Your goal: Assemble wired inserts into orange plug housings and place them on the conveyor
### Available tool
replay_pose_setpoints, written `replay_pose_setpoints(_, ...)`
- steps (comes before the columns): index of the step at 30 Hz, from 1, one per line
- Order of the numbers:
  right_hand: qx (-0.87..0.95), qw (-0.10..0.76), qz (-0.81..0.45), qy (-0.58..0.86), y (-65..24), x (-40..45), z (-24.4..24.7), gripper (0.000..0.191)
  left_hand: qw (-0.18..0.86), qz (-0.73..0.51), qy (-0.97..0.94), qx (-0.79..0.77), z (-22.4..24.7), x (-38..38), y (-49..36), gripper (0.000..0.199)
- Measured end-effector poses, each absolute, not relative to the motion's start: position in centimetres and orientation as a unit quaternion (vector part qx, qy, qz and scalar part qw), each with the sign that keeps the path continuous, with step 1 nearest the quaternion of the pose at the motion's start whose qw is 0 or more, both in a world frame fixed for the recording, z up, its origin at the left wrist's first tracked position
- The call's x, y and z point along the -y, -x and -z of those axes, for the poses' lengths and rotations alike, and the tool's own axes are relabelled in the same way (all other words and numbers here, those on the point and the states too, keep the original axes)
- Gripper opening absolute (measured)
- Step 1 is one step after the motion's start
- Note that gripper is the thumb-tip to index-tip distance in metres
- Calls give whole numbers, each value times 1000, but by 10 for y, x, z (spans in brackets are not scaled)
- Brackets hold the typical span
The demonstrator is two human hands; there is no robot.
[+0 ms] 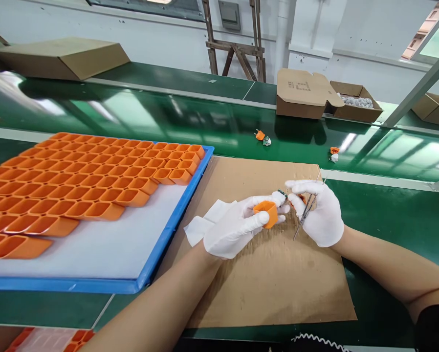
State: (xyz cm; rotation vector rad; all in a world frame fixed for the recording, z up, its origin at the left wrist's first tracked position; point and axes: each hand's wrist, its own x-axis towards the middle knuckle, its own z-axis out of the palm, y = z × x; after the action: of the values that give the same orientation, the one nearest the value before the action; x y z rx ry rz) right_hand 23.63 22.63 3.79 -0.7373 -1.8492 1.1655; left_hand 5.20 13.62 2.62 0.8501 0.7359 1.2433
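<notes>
My left hand (237, 227), in a white glove, grips a small square orange plastic shell (267, 213) between thumb and fingers. Just beyond its fingertips is a small green circuit board (282, 194), partly hidden. My right hand (317, 210), gloved as well, is closed around metal tweezers (304, 215) that point down toward the cardboard. A bit of orange (302, 198) shows at the right fingers, too covered to make out. Both hands are close together above a brown cardboard sheet (278, 288). White paper pieces (208, 220) lie under the left wrist.
To the left, a blue-rimmed tray (168, 239) bears rows of orange shells (83, 171). Beyond the cardboard, small orange-and-white parts (260, 135) (334, 154) sit on the green belt (223, 122). Cardboard boxes (303, 95) stand along the back.
</notes>
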Motion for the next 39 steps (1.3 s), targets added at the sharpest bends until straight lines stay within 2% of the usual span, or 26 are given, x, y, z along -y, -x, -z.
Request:
replay_pose_setpoints(3, 841, 392, -300, 220, -237, -225, -43, 15, 655, -557, -368, -355, -24, -136, -52, 43)
replay_pose_setpoints(6, 889, 335, -264, 169, -239, -225, -47, 21, 629, -537, -390, -405, -24, -137, -51, 51)
replay_pose_setpoints(11, 825, 338, -408, 197, -240, -229, -62, 22, 602, -492, -485, -400, -30, -138, -42, 47)
replay_pose_setpoints(16, 788, 250, -543, 147, -242, -230, -66, 17, 596, -444, -547, -385, -36, -137, -28, 33)
replay_pose_setpoints(18, 779, 273, -548, 139, -243, -231, -62, 16, 609, -439, -539, -381, -37, -135, -28, 32)
replay_pose_setpoints(21, 762, 366, -517, 138, -243, -233, -58, 19, 616, -453, -507, -397, -39, -132, -34, 35)
replay_pose_setpoints(25, 729, 455, -481, 175, -239, -232, -62, 26, 552, -497, -446, -500, -39, -132, -45, 50)
replay_pose_setpoints(30, 705, 426, -531, 200, -237, -227, -64, 28, 492, -536, -422, -541, -37, -135, -53, 70)
replay_pose_setpoints(36, 667, 432, -575, 193, -240, -222, -53, 29, 509, -537, -439, -511, -34, -136, -54, 51)
replay_pose_setpoints(39, 661, 408, -606, 172, -240, -221, -55, 25, 500, -548, -441, -505, -33, -136, -54, 50)
